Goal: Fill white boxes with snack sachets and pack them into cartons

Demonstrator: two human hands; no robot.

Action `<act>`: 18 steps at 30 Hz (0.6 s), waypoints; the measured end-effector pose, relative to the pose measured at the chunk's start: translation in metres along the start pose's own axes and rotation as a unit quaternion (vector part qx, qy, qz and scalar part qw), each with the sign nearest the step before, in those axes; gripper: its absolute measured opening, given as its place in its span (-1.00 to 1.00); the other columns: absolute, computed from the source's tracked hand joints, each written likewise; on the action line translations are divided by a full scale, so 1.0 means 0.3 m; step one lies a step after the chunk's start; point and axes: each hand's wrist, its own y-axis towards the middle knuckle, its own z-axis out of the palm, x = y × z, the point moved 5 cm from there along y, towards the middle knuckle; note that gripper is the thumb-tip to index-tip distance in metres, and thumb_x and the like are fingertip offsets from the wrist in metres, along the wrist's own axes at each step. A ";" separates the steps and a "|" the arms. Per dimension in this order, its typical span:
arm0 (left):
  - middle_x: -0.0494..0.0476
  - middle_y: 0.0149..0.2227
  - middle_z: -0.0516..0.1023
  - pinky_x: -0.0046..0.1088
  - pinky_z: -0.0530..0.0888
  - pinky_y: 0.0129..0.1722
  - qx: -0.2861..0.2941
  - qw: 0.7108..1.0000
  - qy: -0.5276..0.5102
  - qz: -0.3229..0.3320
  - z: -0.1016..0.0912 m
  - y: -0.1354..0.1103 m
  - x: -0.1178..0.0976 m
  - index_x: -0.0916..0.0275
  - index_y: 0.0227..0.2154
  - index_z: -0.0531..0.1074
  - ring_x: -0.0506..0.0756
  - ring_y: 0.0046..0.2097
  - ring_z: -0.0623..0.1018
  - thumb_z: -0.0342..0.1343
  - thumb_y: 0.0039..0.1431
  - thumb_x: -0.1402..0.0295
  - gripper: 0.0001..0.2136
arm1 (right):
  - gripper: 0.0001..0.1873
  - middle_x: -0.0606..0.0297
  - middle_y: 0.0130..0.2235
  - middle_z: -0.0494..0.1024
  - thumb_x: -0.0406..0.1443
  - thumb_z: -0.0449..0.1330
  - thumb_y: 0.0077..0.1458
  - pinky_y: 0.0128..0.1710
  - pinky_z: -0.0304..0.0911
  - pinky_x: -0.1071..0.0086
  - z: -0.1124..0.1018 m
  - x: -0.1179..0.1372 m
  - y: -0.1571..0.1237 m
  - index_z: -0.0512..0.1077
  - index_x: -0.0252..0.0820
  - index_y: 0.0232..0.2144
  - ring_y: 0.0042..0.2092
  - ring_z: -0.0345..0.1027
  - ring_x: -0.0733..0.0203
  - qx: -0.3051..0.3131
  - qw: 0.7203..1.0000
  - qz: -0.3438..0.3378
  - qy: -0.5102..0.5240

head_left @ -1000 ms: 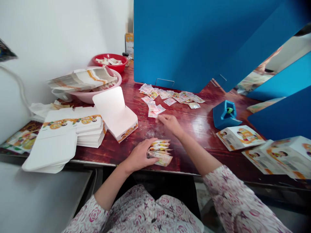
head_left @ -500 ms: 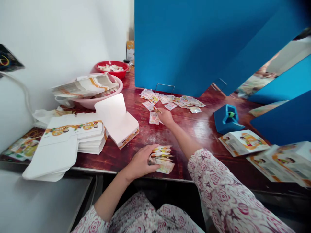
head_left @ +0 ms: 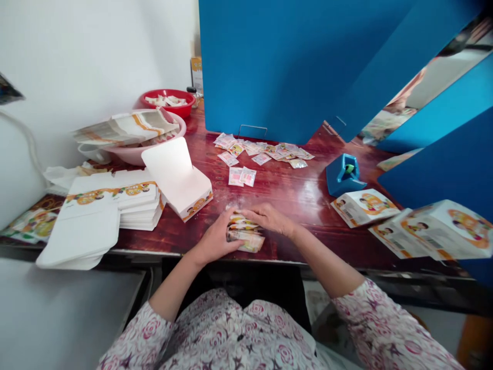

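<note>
At the front of the dark red table, my left hand [head_left: 217, 239] is wrapped round the left side of a row of small sachets [head_left: 246, 237]. My right hand [head_left: 268, 218] lies over the far right end of that row, its fingers closed on sachets there; just what they pinch is partly hidden. Two loose sachets [head_left: 242, 177] lie flat, overlapping, beyond my hands. Farther back, a scattered pile of sachets [head_left: 269, 150] spreads along the foot of the blue panel. An open white box [head_left: 183, 187] with a raised lid stands to the left of my hands.
Flattened cartons [head_left: 96, 216] are stacked at left, some jutting past the table edge. Behind them stand a pink basin [head_left: 134, 154] and a red basin [head_left: 169, 103]. Blue panels [head_left: 262, 67] close off the back. At right are a blue tape dispenser [head_left: 344, 177] and closed boxes [head_left: 365, 205].
My right hand has come back from the loose sachets to the row by my left hand. Two sachets near where it was now show fully. The camera view has shifted slightly.
</note>
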 end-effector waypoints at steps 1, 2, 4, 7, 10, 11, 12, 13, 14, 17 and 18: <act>0.39 0.31 0.22 0.01 0.22 0.33 -0.016 1.000 0.008 0.008 -0.003 0.000 0.003 0.20 0.33 0.01 0.32 0.33 0.28 0.30 0.01 0.29 -0.15 | -0.43 0.28 -0.44 0.49 0.06 -0.08 0.30 -0.37 0.13 0.38 -0.007 0.023 -0.008 0.48 -0.21 -0.41 -0.41 0.27 0.27 0.007 0.999 -0.013 -0.039; 0.41 0.31 0.19 0.01 0.20 0.34 -0.031 0.999 0.016 0.017 -0.006 0.001 0.006 0.22 0.33 0.00 0.32 0.34 0.25 0.31 0.01 0.28 -0.14 | -0.45 0.24 -0.40 0.51 0.05 -0.08 0.31 -0.35 0.15 0.36 -0.010 0.041 -0.015 0.50 -0.21 -0.36 -0.39 0.30 0.25 0.015 0.997 -0.020 -0.077; 0.43 0.34 0.12 0.01 0.15 0.36 -0.048 0.998 0.030 0.037 -0.012 0.003 0.008 0.23 0.34 -0.01 0.33 0.38 0.17 0.30 0.02 0.25 -0.14 | -0.49 0.18 -0.34 0.56 0.05 -0.03 0.29 -0.30 0.19 0.32 -0.006 0.063 -0.029 0.52 -0.20 -0.23 -0.36 0.36 0.18 0.028 0.990 -0.014 -0.141; 0.44 0.38 0.05 0.03 0.12 0.37 -0.020 0.998 0.029 0.047 -0.005 0.009 0.011 0.23 0.35 -0.01 0.35 0.41 0.11 0.30 0.05 0.21 -0.14 | -0.46 0.10 -0.19 0.59 0.09 0.13 0.17 -0.21 0.27 0.24 0.026 0.078 -0.057 0.48 -0.17 -0.01 -0.22 0.45 0.04 0.036 0.980 0.007 -0.194; 0.42 0.35 0.16 0.04 0.18 0.34 0.013 1.000 0.011 0.024 0.004 0.010 0.020 0.20 0.37 -0.04 0.35 0.36 0.22 0.31 0.04 0.22 -0.10 | -0.28 -0.01 0.01 0.54 0.03 0.31 0.01 -0.08 0.31 0.13 0.068 0.094 -0.079 0.37 -0.20 0.14 -0.03 0.44 -0.12 0.012 0.969 0.014 -0.248; 0.41 0.34 0.19 0.04 0.19 0.34 0.014 1.000 0.010 0.018 0.004 0.009 0.022 0.19 0.37 -0.03 0.35 0.35 0.24 0.32 0.03 0.24 -0.10 | -0.26 -0.06 0.04 0.51 -0.02 0.33 -0.02 -0.05 0.31 0.10 0.080 0.098 -0.082 0.35 -0.24 0.15 0.01 0.42 -0.16 0.002 0.963 0.019 -0.267; 0.39 0.33 0.21 0.04 0.20 0.33 0.012 1.000 0.013 0.014 0.004 0.008 0.022 0.17 0.37 -0.03 0.34 0.34 0.25 0.32 0.03 0.25 -0.10 | -0.26 -0.10 0.06 0.50 -0.06 0.34 -0.03 -0.04 0.31 0.08 0.091 0.100 -0.082 0.34 -0.28 0.14 0.03 0.41 -0.18 -0.003 0.959 0.027 -0.283; 0.38 0.33 0.22 0.03 0.21 0.33 0.009 1.000 0.017 0.011 0.003 0.008 0.022 0.17 0.37 -0.02 0.34 0.34 0.26 0.32 0.02 0.27 -0.11 | -0.29 -0.12 0.05 0.50 -0.10 0.33 -0.03 -0.04 0.31 0.08 0.100 0.100 -0.079 0.34 -0.31 0.12 0.02 0.42 -0.18 -0.005 0.954 0.035 -0.296; 0.37 0.33 0.22 0.03 0.22 0.32 0.007 1.000 0.022 0.008 0.003 0.007 0.021 0.16 0.38 -0.02 0.34 0.33 0.27 0.32 0.02 0.28 -0.10 | -0.33 -0.13 0.03 0.51 -0.12 0.32 -0.02 -0.05 0.32 0.07 0.108 0.099 -0.074 0.36 -0.33 0.09 0.01 0.43 -0.18 -0.004 0.951 0.040 -0.307; 0.39 0.32 0.24 0.03 0.24 0.31 0.010 0.999 0.041 0.000 0.004 0.003 0.016 0.17 0.39 -0.04 0.35 0.32 0.29 0.33 0.02 0.29 -0.09 | -0.41 -0.12 -0.04 0.53 -0.18 0.29 -0.03 -0.06 0.32 0.06 0.126 0.098 -0.060 0.38 -0.36 0.03 -0.03 0.44 -0.17 -0.002 0.944 0.036 -0.328; 0.40 0.31 0.25 0.04 0.25 0.31 0.012 0.999 0.047 -0.001 0.003 -0.001 0.010 0.19 0.39 -0.05 0.35 0.31 0.30 0.33 0.02 0.29 -0.08 | -0.42 -0.12 -0.05 0.53 -0.21 0.28 -0.05 -0.06 0.32 0.06 0.131 0.099 -0.059 0.37 -0.36 0.02 -0.03 0.43 -0.17 -0.005 0.943 0.032 -0.330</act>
